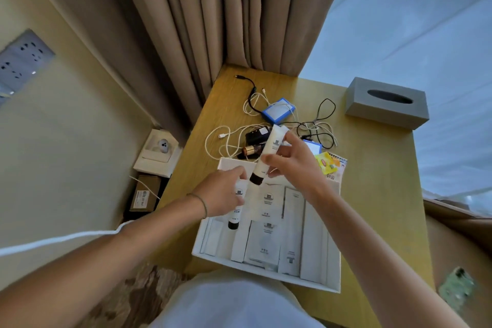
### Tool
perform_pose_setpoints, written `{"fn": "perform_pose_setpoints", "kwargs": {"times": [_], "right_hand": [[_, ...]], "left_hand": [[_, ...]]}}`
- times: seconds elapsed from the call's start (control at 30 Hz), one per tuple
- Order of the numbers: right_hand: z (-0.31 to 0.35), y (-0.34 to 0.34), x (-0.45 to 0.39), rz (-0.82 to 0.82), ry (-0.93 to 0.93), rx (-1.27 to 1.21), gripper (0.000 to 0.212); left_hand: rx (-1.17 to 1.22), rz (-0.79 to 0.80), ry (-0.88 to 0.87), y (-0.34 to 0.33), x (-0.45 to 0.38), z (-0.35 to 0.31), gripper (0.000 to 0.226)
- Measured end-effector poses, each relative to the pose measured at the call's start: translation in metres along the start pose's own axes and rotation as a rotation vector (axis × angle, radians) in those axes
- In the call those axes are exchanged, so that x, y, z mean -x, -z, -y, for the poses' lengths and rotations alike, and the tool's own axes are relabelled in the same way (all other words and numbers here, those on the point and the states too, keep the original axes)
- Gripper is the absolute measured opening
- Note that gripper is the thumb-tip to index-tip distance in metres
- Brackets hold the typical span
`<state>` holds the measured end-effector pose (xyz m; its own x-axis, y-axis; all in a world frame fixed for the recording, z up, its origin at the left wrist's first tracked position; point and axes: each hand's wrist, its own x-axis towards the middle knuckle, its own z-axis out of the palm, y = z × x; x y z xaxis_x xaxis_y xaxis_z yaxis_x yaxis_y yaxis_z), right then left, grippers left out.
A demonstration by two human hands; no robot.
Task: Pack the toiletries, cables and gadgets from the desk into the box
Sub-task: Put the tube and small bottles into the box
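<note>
Right grip (286, 160): fingers closed round a white tube with a dark cap (267, 156), cap end pointing down, tube tilted, held above the far edge of the white box (336, 285). Left grip (223, 194): closed on a second white tube, dark cap (235, 210), lying low over the box's left part; whether it touches the contents cannot be told. A thin band sits on the left wrist.

Box: open, on the wooden bench (378, 194), at its near side. Inside, flat white packets and slim white cartons (292, 231) stand in rows, filling most of it.

Beyond the box, on the bench: a tangle of white cables (226, 138) and black cables (323, 114), a dark adapter (257, 134), a brown bottle with a gold cap (251, 150) lying on its side just past the box's far edge, a blue-edged case (278, 110) further back. Right of the box's far corner: yellow sachets (326, 164) on printed paper. Grey tissue box (387, 102) well to the right and beyond the box, at the bench's far edge.

Left of the box, off the bench, an open white carton with a small grey gadget (163, 146) sits lower down.
</note>
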<state>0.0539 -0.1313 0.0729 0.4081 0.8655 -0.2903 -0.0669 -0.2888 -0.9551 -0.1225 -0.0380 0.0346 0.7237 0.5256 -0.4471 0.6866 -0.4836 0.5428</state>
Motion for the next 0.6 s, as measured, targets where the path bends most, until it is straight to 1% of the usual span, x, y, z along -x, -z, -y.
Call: {"fn": "perform_pose_setpoints", "kwargs": {"times": [0.07,0.1,0.2,0.3,0.4,0.47,0.53,0.6], "right_hand": [[-0.014,0.0,0.02,0.004,-0.034,-0.034,0.035],[-0.021,0.0,0.028,0.003,-0.052,-0.049,0.032],[-0.043,-0.002,0.046,-0.009,-0.113,-0.067,0.018],[-0.061,-0.005,0.057,-0.017,-0.171,-0.057,0.014],[-0.073,-0.008,0.063,-0.042,-0.233,-0.055,0.021],[-0.079,-0.009,0.065,-0.051,-0.26,-0.035,0.022],[-0.084,-0.01,0.065,-0.034,-0.263,0.018,0.018],[-0.09,-0.012,0.063,-0.025,-0.272,0.06,0.008]], "left_hand": [[-0.101,0.082,-0.025,-0.008,-0.007,-0.001,0.033],[-0.154,0.132,-0.025,-0.012,-0.011,-0.001,0.033],[-0.279,0.228,0.012,-0.026,-0.021,0.001,0.017],[-0.346,0.253,0.05,-0.037,-0.027,0.005,0.018],[-0.397,0.272,0.061,-0.044,-0.033,0.01,0.013],[-0.409,0.276,0.054,-0.047,-0.034,0.013,0.014],[-0.425,0.269,0.042,-0.049,-0.033,0.015,0.009],[-0.479,0.249,0.019,-0.051,-0.032,0.016,0.015]]}}
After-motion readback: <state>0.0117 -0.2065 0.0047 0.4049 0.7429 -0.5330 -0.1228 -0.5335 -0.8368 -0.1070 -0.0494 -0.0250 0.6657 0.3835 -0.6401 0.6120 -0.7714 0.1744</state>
